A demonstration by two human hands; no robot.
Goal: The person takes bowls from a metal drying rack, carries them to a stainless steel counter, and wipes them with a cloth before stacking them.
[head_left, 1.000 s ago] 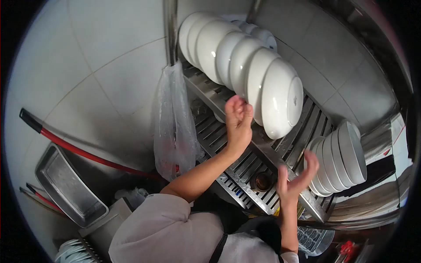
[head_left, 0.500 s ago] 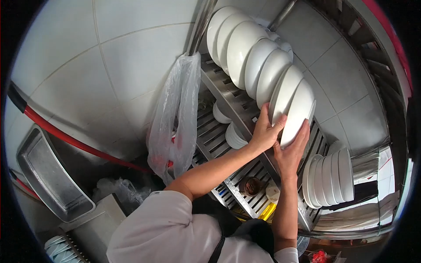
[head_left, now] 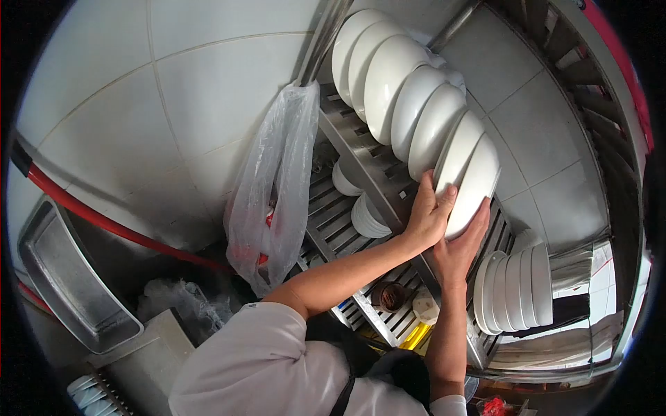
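Note:
A row of white plates [head_left: 392, 80] stands on edge along the upper level of a metal slatted rack. My left hand [head_left: 429, 216] is closed at the lower left edge of the two nearest plates, its thumb across their faces. My right hand [head_left: 459, 255] cups the lower right edge of the frontmost plate [head_left: 479, 179], which leans against the plate behind it [head_left: 459, 149]. Both hands are close together, and some fingertips are hidden behind the plates.
Stacked white bowls [head_left: 513, 290] sit on their sides at the rack's right end. Smaller bowls [head_left: 369, 218] and a brown jar [head_left: 390, 297] are lower down. A plastic bag [head_left: 270, 187] hangs left of the rack. Beyond it are a red hose [head_left: 118, 229] and a metal tray [head_left: 80, 284].
The view has turned slightly. Both hands keep nearly the same hold on the front plates, with only a small shift.

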